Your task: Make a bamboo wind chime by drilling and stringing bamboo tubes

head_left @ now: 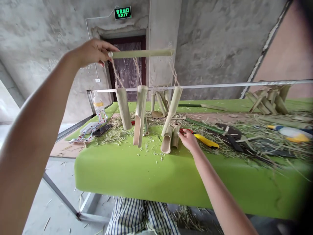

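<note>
Overhead, at eleven o'clock, the left hand pinched one end of a pale green horizontal bamboo rod between thumb and fingers. Three cut bamboo tubes hung from it on twine, just above the green padded surface. Near centre, the right hand lay loosely spread, fingertips just beside two short split bamboo pieces; a yellow-handled knife lay at its three o'clock.
</note>
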### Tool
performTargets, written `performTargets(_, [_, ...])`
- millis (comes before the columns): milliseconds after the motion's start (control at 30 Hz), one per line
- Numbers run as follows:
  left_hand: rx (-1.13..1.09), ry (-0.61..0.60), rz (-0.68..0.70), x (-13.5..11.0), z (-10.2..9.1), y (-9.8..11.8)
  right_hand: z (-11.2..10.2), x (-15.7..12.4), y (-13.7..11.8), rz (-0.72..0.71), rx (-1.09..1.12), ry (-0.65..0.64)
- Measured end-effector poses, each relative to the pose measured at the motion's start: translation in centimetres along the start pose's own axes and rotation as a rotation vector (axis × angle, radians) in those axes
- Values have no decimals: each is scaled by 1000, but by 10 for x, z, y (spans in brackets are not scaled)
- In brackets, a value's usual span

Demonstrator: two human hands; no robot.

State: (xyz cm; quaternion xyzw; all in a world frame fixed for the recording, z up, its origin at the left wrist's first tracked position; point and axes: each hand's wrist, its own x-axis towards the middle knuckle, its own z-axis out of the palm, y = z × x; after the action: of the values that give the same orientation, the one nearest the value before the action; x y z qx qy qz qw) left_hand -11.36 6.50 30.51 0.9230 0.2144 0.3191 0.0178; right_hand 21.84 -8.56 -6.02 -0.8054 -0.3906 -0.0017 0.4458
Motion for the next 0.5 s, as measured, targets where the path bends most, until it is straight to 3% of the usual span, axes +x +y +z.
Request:
performTargets(133, [-81,-140,-80,-6,44,-31,0,2,0,-11,-57,-15])
performTargets(233, [-154,-174,-161,-9,81,-53,-1,2,-1,-19,-101,-31])
performTargets(367, [-150,-159,-227,-7,123,-85,-3,0,-4,-6,-80,-49])
performTargets(500, [-188,-40,-311,-6,161,-112,-4,-3,-5,7,-85,-56])
